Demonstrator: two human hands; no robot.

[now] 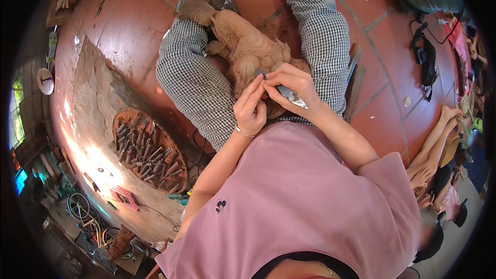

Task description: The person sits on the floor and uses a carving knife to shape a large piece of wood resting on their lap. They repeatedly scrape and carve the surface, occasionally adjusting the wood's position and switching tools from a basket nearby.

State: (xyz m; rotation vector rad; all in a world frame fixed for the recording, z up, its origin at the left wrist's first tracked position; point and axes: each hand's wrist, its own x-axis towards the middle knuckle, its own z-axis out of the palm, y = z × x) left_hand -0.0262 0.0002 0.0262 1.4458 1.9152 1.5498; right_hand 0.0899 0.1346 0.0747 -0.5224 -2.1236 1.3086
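Note:
A reddish-brown wood carving (253,46) with rounded, detailed relief lies between my legs. Over its near end, my right hand (294,85) is closed round a slim grey tool (292,96) with a shiny silvery end sticking out toward my wrist. Its other, dark grey end shows at the fingertips; the exact kind of tool is unclear. My left hand (250,108) meets the right one there, its fingers pressed together against that grey end. The fingers hide where the tool touches the wood, if it does.
At my left lies a large wood slab (98,88) with an oval hollow full of wooden-handled carving tools (150,150). A pink basket (124,198) stands on it. Wood strips (355,85) lie beside my right leg. A black strapped item (428,62) lies on the tiles; other people sit at right.

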